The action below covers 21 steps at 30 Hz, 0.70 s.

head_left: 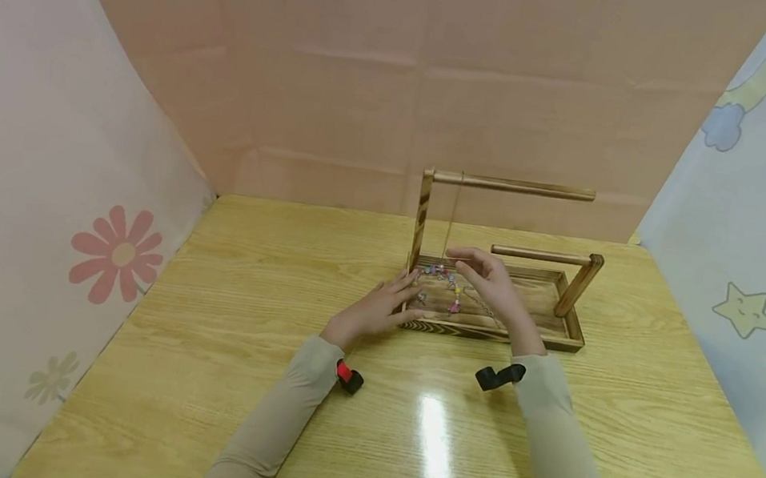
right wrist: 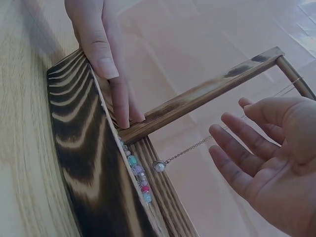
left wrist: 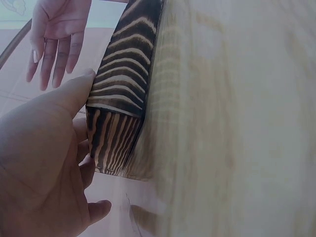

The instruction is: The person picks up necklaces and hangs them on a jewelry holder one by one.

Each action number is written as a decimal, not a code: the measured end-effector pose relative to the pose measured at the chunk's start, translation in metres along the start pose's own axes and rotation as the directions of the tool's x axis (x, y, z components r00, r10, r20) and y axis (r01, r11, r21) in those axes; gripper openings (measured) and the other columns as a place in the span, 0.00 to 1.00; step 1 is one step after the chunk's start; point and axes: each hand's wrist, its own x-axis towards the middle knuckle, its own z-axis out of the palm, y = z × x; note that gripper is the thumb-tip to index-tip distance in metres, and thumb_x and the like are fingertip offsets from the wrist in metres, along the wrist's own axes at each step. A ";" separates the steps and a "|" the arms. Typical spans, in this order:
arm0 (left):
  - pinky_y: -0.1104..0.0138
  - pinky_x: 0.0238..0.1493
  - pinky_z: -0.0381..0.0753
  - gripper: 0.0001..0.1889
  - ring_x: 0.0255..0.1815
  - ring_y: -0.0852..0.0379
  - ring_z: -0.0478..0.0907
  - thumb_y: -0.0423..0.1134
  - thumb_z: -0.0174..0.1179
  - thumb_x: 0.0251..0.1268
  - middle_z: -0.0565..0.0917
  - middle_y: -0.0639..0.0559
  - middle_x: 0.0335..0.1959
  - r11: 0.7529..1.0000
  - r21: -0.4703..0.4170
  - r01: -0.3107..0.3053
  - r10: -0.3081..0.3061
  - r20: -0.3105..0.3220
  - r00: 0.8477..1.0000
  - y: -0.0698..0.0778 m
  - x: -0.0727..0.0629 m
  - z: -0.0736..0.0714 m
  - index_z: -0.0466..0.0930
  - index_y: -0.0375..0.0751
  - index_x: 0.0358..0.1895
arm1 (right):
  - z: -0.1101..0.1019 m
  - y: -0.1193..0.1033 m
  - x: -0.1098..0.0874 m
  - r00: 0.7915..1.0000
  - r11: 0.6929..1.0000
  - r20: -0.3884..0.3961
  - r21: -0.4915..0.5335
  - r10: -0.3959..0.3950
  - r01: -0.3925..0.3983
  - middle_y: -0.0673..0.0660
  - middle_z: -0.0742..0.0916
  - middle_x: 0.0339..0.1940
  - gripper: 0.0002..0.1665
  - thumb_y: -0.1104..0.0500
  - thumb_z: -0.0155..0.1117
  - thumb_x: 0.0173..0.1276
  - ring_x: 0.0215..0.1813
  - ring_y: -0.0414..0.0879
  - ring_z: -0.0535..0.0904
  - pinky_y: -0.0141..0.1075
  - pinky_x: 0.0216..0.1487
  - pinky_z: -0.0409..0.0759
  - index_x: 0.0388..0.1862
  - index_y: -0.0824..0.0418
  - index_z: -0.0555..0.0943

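My left hand rests on the left end of a wooden jewelry stand's tray. Its thumb touches the front rim, while the fingers reach over the end. From the stand's tall upper bar hangs a thin chain necklace with a round, pearl-like pendant. Beside that chain, my right hand is above the tray with loosely bent fingers. No grip on the chain shows in the right wrist view. Colorful beads lie along the tray's inner side, and small charms lie near its left end.
A lower bar on a short post stands at the tray's right end. Another chain lies across the tray floor. The stand is on a wood-grain table, with a plain backdrop behind and printed sheets at both sides.
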 end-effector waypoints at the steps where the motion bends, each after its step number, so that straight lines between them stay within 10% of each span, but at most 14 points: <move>1: 0.43 0.70 0.39 0.34 0.76 0.50 0.31 0.59 0.41 0.70 0.38 0.52 0.76 1.000 -0.003 0.000 0.000 0.000 1.000 0.000 0.000 0.000 0.50 0.47 0.73 | -0.001 0.004 0.000 1.000 1.000 -0.002 -0.003 0.003 -0.003 0.69 0.73 0.61 0.22 0.60 0.49 0.73 0.58 0.49 0.73 0.53 0.63 0.66 0.62 0.69 0.69; 21: 0.44 0.70 0.41 0.34 0.76 0.53 0.31 0.59 0.41 0.70 0.38 0.54 0.76 1.000 0.010 -0.004 0.004 -0.010 1.000 -0.004 0.003 0.002 0.51 0.46 0.73 | -0.013 0.009 -0.006 0.998 0.997 -0.013 -0.045 0.058 -0.059 0.74 0.72 0.61 0.21 0.63 0.47 0.74 0.60 0.67 0.68 0.57 0.61 0.66 0.62 0.73 0.68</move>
